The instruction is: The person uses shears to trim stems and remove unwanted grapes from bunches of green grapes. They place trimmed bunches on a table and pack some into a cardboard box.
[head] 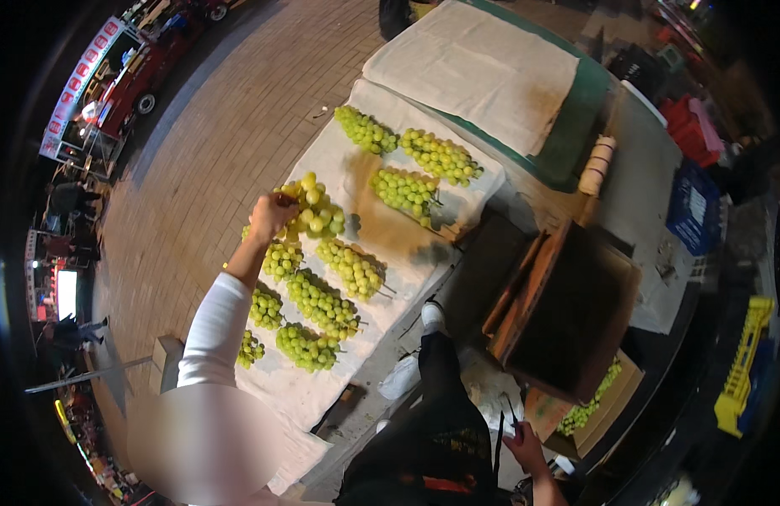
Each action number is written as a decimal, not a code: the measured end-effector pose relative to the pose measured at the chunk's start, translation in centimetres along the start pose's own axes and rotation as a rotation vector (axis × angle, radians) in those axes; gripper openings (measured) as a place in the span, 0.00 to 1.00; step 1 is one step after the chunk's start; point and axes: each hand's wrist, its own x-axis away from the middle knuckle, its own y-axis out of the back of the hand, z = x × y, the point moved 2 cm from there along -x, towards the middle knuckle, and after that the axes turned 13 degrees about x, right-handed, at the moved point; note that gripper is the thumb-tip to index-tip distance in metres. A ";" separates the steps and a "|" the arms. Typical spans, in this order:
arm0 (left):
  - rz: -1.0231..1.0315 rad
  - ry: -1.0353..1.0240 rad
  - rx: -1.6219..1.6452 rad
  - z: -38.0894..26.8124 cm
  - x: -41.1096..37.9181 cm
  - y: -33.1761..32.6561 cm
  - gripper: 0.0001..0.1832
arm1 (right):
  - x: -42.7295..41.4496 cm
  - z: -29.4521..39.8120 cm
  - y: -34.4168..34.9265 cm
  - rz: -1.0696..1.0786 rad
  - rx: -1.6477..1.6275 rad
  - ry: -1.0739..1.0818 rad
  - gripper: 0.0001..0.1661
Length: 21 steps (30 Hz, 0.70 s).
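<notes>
My left hand point(273, 216), reaching out from a white sleeve, grips a bunch of yellow-green grapes point(317, 212) raised above the cloth. Beneath it, a white cloth point(390, 297) with brown stains covers a long stand. Several more bunches lie there: three at the far end, including one bunch point(440, 155) with its stem to the right, and others nearer me, such as a long bunch point(320, 303). Low at the right, my right hand point(526, 446) holds a slim dark tool point(514, 414) that looks like scissors; its shape is partly unclear. A blurred oval hides the lower left.
A dark open box point(567, 310) stands right of my legs, over a cardboard box point(621, 405) of grapes. Beyond are a second cloth-covered stand point(472, 69), a blue crate point(693, 205) and a yellow crate point(744, 367). A white bag point(399, 377) lies by my feet.
</notes>
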 end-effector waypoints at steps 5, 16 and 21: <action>-0.333 0.062 -0.495 2.9 -13.9 -3.1 0.15 | -4.7 0.0 3.1 0.016 -0.012 -0.014 0.31; -0.743 -0.300 -0.789 9.3 -27.1 -7.6 0.09 | -8.8 1.6 6.6 -0.022 0.064 -0.123 0.28; -0.739 -0.507 -0.826 9.5 -25.1 -11.3 0.06 | -9.2 -0.5 5.3 0.167 -0.334 -0.454 0.27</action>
